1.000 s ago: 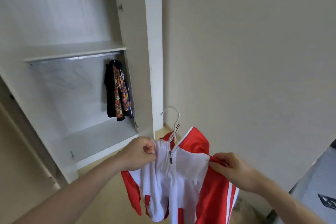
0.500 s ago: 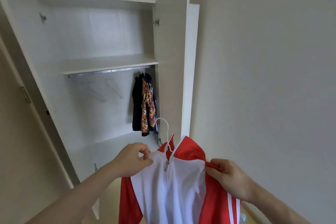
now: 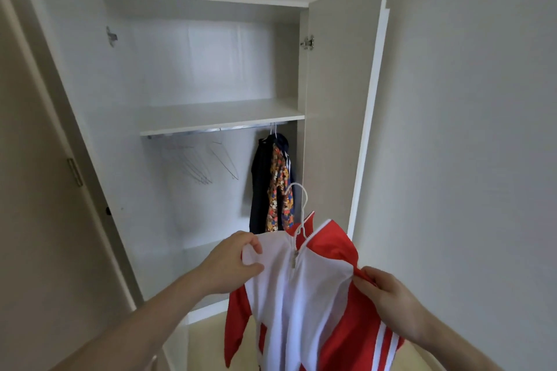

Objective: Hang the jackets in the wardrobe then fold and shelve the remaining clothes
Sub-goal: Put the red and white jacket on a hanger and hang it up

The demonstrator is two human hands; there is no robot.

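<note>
Two hands [image 3: 232, 262] (no legible labels) on jacket [image 3: 304, 304]

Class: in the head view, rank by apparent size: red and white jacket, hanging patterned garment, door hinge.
1. red and white jacket, inflated by nearness to the camera
2. patterned garment
3. door hinge

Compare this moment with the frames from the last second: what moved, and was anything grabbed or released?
The view swung up and toward the wardrobe, which now fills the frame. The jacket on its hanger came along, nearer the rail. Nothing was grabbed or released: the left hand and right hand grip its shoulders as before. The hung clothes are unchanged.
</note>
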